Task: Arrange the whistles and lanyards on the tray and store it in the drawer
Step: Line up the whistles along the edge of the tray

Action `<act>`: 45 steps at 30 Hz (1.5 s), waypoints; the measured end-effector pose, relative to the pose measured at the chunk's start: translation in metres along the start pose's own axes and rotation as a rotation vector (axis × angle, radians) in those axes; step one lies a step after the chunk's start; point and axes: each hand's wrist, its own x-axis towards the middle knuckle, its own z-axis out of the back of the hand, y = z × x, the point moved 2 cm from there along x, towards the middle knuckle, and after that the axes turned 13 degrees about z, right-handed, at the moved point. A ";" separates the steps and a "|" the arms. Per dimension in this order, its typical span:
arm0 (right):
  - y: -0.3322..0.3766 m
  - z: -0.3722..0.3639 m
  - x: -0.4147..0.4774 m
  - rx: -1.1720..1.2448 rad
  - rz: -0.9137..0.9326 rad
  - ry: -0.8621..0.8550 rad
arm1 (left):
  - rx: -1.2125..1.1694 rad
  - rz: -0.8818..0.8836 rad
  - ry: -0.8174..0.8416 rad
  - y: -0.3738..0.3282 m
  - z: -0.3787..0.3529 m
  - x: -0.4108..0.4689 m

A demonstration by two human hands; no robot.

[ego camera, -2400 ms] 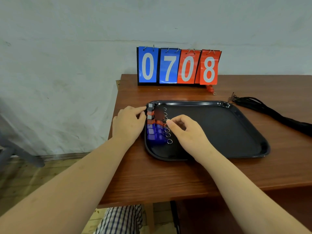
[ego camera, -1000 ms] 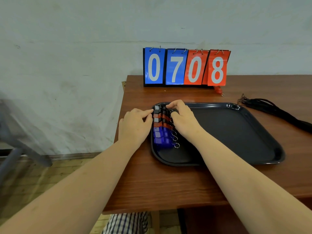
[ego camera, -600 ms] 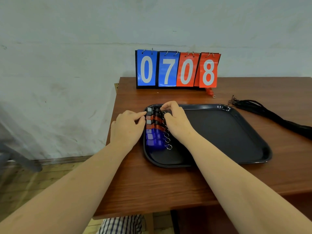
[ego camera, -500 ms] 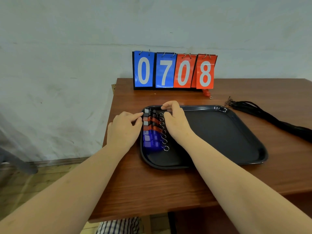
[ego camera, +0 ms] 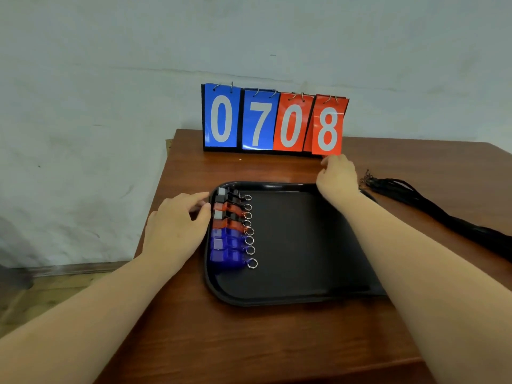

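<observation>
A black tray (ego camera: 277, 300) lies on the wooden table. Along its left side is a tidy row of several whistles (ego camera: 227, 231) in black, red and blue, their key rings pointing right. My left hand (ego camera: 174, 228) rests at the tray's left rim, and its relaxed fingers touch the whistles' mouthpiece ends. My right hand (ego camera: 336, 176) reaches past the tray's far rim to the foot of the scoreboard's "8" card. Its fingers curl down there and hide whatever lies under them. A bundle of black lanyards (ego camera: 432, 209) lies on the table right of the tray.
A flip scoreboard (ego camera: 274, 120) reading 0708 stands at the table's (ego camera: 249, 342) far edge against the wall. The table's left edge runs close to the tray, with floor below it.
My right hand left the whistle row and moved back and to the right, to the foot of the scoreboard where a small red item lay. My left hand stayed at the tray's left rim.
</observation>
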 end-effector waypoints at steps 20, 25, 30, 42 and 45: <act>0.011 -0.018 0.017 0.295 0.103 0.094 | 0.002 -0.022 0.006 -0.005 0.004 -0.003; 0.052 0.007 -0.019 0.490 0.131 0.024 | 0.038 -0.014 0.000 -0.002 0.002 -0.001; 0.090 0.036 -0.077 0.749 0.167 0.084 | 0.060 -0.004 0.006 -0.002 0.001 0.000; 0.122 0.031 -0.181 1.070 -0.105 0.121 | 0.084 -0.006 0.015 -0.006 0.005 -0.004; 0.120 0.032 -0.182 1.092 -0.126 0.056 | 0.082 -0.003 0.006 -0.004 0.003 -0.003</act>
